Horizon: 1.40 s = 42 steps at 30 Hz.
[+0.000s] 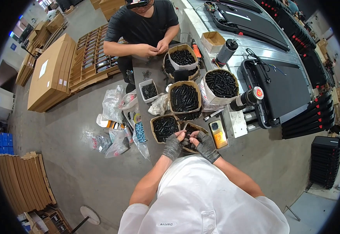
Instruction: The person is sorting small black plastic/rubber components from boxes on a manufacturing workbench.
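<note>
head view – both gloved hands, left hand [173, 146], right hand [205, 145], seemingly gripping black screws [188, 142]

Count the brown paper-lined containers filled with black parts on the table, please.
5. One in front of the person opposite, one to its right, one in the middle, one lower left, and one under the gloved hands, partly hidden. More may be covered.

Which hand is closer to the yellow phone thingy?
Right. The right hand sits just left of the yellow handheld device; the left hand is farther left, beyond the right one.
</note>
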Tool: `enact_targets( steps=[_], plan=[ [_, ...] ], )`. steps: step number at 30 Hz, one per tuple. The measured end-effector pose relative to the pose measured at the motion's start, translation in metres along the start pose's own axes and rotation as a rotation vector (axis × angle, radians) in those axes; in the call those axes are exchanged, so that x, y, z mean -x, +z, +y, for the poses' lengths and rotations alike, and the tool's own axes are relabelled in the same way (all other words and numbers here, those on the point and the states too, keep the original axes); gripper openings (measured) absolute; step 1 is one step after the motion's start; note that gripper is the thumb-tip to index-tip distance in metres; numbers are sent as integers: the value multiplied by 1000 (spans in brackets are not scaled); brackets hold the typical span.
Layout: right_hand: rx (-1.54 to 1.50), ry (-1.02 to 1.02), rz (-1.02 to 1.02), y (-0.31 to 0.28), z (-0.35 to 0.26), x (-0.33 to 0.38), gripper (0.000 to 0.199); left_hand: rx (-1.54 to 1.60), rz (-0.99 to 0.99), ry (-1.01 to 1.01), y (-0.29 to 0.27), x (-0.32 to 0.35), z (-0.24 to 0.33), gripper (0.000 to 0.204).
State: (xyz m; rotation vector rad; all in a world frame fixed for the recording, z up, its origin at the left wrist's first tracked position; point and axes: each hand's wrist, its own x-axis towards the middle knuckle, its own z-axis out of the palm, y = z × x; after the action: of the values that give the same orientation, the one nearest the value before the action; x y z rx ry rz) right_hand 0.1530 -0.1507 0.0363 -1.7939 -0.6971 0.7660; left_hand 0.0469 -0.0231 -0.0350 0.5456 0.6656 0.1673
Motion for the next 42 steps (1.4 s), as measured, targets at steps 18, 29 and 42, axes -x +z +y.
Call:
enact_targets(
  steps=[18,29,42],
  plan=[
    [387,-117,99,4,-5,-3,28,-68,51,-25,-2,-4,-3,28],
    [333,-93,41,-2,2,-19,19,-85,-82,-52,12,0,8,42],
    [460,-295,54,-32,-59,-104,14,-177,41,3,-17,14,40,44]
  ],
)
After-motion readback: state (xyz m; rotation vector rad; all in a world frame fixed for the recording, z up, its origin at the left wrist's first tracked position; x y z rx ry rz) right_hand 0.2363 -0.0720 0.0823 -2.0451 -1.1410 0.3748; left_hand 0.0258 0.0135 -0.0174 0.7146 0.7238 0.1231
